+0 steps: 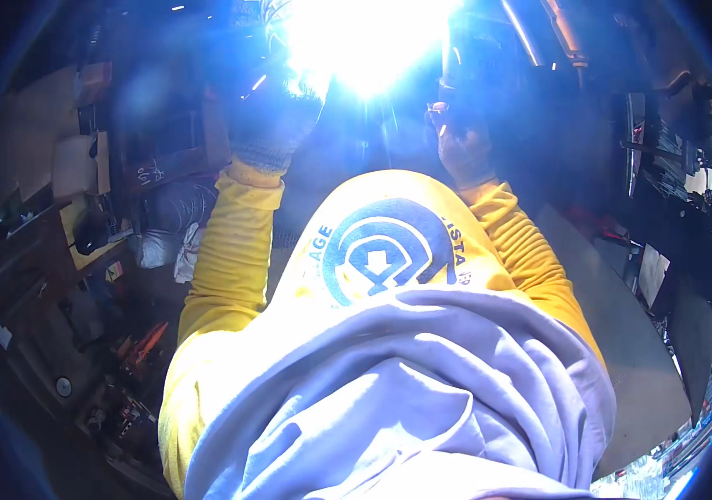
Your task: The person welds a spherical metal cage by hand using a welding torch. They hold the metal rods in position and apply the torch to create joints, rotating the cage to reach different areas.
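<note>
A blinding blue-white glare (370, 37) fills the top middle, with sparks flying from it, and hides whatever lies there. Just left of it is my left hand (277, 125) in a grey knit glove, its fingers lost in the light. My right hand (462, 146), also gloved, is right of the glare with its fingers curled closed. A thin upright piece (447, 75) rises above the right fingers towards the glare; its kind is washed out. Both my arms, in yellow sleeves (227, 258), reach forward.
Cardboard boxes (81, 162) and whitish plastic bags (156, 247) are at left, with an orange item (152, 342) lower down. Metal bars (568, 33) stand at upper right. A grey flat surface (635, 392) and dark clutter lie at right.
</note>
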`<state>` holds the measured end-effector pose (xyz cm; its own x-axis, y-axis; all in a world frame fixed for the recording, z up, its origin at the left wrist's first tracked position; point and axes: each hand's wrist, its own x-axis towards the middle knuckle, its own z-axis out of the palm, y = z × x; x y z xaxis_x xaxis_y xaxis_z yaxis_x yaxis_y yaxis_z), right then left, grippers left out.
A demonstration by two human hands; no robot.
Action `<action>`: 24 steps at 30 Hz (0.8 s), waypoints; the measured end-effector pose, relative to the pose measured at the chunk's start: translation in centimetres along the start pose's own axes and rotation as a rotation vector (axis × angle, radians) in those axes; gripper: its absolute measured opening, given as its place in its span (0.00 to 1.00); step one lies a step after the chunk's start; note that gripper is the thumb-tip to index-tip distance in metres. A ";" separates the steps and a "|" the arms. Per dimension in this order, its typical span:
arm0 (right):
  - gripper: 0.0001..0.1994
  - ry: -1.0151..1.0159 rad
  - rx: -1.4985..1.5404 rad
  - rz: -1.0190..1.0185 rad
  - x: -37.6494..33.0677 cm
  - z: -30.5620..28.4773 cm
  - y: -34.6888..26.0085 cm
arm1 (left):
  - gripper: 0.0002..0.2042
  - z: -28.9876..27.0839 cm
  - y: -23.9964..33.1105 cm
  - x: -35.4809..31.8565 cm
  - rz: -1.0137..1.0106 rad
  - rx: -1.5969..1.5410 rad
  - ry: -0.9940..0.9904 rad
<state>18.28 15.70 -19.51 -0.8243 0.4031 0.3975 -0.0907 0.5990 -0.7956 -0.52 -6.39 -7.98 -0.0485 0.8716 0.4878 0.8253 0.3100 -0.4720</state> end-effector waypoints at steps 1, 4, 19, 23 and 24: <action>0.13 0.002 0.316 0.227 0.1 0.5 -0.8 | 0.08 -0.3 0.2 0.0 0.047 0.061 0.029; 0.14 0.073 0.501 0.332 0.6 0.4 -1.9 | 0.15 -1.2 1.1 1.5 -0.545 -0.626 -0.164; 0.20 0.017 0.632 0.565 -0.3 0.8 -1.2 | 0.14 -0.1 0.6 2.3 -0.535 -0.563 -0.165; 0.24 0.022 0.636 0.610 0.1 0.6 -1.8 | 0.15 -0.2 0.6 2.3 -0.547 -0.583 -0.192; 0.25 0.019 0.619 0.596 0.0 0.7 -1.7 | 0.15 -0.2 0.6 2.3 -0.546 -0.594 -0.183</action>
<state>18.05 14.22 -18.48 -0.8225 0.5450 -0.1630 0.0615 -0.1996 -0.9779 -0.05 -4.31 -6.99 -0.5770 0.7207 0.3842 0.8166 0.4999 0.2887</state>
